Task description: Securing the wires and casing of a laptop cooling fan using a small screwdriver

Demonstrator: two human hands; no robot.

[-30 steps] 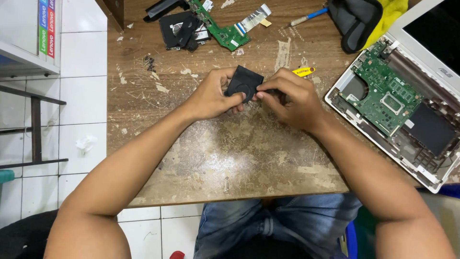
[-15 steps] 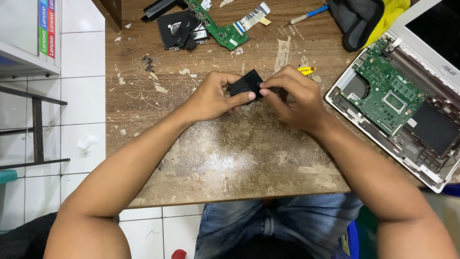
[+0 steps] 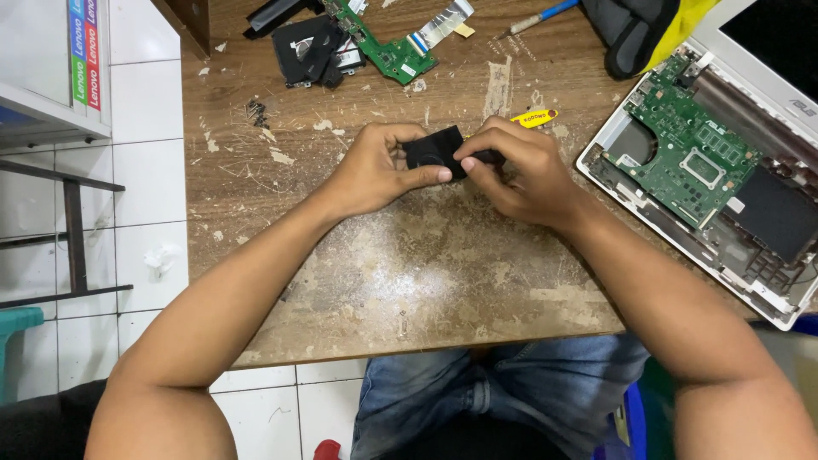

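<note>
Black fan [image 3: 432, 152]: one, small, flat, squarish with rounded corners, matte casing, largely covered by fingers. Held just above the table [image 3: 409, 281], near the middle of its far half, between both hands.

Left hand [image 3: 375, 170]: fingers curled around the fan's left edge, thumb laid across its near face, grasping it. Right hand [image 3: 520, 166]: fingers clenched on the fan's right end, thumb and forefinger pinching there; what exactly is pinched cannot be told. Hands touching each other at the thumbs.

Yellow tool [image 3: 535, 117]: one, lying on the table just beyond the right hand, partly hidden by the knuckles.

Laptop [image 3: 724, 196]: one, white, opened up, at the right edge of the table, well apart from the fan; one green board [image 3: 690, 153] exposed inside, dark battery area beside it.

Far left of table: one second black fan [image 3: 305, 47] lying flat, touching one narrow green board [image 3: 383, 47] with a pale ribbon cable [image 3: 439, 21].

Blue-handled tool [image 3: 537, 17]: one, at the far edge. Black glove [image 3: 630, 30]: one, beside it, against yellow cloth [image 3: 694, 17].

Table surface: brown, worn, scattered with pale flakes.
</note>
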